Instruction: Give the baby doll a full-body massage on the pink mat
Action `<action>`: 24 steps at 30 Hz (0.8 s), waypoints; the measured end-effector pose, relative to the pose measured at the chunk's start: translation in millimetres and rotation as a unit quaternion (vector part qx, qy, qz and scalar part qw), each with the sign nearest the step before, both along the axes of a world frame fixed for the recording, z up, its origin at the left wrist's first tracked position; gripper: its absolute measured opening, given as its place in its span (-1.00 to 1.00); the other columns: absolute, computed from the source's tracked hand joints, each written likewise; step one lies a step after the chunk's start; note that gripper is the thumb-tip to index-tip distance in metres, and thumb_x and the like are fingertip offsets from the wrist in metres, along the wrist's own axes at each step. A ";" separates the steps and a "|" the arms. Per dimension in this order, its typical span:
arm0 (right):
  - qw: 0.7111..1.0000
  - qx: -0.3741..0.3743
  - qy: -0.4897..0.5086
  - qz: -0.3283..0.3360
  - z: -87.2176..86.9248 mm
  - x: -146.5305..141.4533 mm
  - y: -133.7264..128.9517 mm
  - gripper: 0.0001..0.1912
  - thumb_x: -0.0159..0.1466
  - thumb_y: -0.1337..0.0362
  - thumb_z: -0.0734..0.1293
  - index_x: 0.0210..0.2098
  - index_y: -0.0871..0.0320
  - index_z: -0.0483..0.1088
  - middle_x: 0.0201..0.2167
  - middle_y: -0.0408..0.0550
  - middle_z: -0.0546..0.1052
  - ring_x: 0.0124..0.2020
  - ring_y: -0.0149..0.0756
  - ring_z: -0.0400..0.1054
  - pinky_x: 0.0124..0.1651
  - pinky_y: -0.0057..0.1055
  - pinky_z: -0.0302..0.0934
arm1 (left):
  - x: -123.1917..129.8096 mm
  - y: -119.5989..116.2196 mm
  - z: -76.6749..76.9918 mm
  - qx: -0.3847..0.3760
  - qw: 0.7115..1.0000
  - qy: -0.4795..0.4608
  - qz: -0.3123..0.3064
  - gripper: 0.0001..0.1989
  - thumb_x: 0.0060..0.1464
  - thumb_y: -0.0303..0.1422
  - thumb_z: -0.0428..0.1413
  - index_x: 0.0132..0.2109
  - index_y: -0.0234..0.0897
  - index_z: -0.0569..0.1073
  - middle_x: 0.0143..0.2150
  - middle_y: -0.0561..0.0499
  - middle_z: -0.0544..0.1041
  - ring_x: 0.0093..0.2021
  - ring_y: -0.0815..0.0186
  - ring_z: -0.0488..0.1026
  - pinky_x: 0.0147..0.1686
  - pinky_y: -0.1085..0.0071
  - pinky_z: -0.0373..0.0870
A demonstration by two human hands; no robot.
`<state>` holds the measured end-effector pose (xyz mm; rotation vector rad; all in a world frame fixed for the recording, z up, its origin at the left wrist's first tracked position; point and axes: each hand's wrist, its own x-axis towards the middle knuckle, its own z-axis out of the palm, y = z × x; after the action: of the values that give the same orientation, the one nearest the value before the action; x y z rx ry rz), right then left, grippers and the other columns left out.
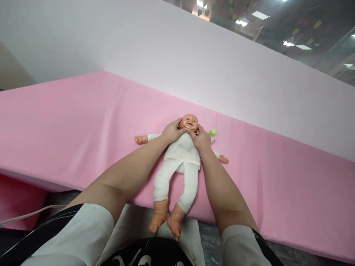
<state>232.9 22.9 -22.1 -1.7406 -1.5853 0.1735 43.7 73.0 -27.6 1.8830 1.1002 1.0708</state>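
Observation:
A baby doll with a white cloth body lies face up on the pink surface, its head towards the wall and its feet over the near edge. Its arms stretch out to both sides. My left hand is closed round the left side of the doll's head and neck. On the opposite side, my right hand grips the head and neck too. Both thumbs meet under the doll's chin. The fingertips behind the head are hidden.
Just right of my right hand is a small light green object. A white wall rises behind the pink surface, with a window above it. A pale cable runs at the lower left.

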 end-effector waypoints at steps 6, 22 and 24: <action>1.000 -0.016 0.004 -0.009 -1.5 2.7 2.1 -0.26 0.36 -0.24 0.35 0.34 0.10 0.41 -0.12 0.09 0.70 -0.04 0.03 0.61 0.13 -0.05 0.44 | 0.4 2.8 -2.8 0.000 1.000 0.016 0.017 -0.26 0.24 0.00 0.19 0.46 -0.21 0.32 0.33 -0.13 0.54 0.20 0.04 0.57 0.22 0.16 0.49; 1.000 0.021 0.012 0.010 -5.2 5.0 4.8 -0.40 0.43 -0.19 0.26 0.25 0.06 0.48 0.01 0.05 0.69 0.03 -0.02 0.60 0.20 -0.09 0.42 | 1.5 16.3 -14.5 0.025 1.000 -0.010 0.016 -0.40 0.42 -0.04 -0.05 0.44 -0.24 0.36 0.40 -0.11 0.47 0.37 0.10 0.44 0.35 0.20 0.37; 1.000 0.009 0.002 0.009 -1.5 2.0 3.4 -0.35 0.34 -0.24 0.36 0.21 0.05 0.49 -0.06 0.03 0.70 -0.08 -0.04 0.61 0.12 -0.09 0.44 | 0.9 12.4 -10.4 0.031 0.999 -0.004 -0.001 -0.37 0.34 -0.01 0.09 0.43 -0.18 0.37 0.34 -0.08 0.53 0.27 0.07 0.53 0.27 0.21 0.45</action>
<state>234.9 26.3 -23.6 -1.7111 -1.5946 0.1711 44.6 85.3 -38.0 1.9273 1.0718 1.1222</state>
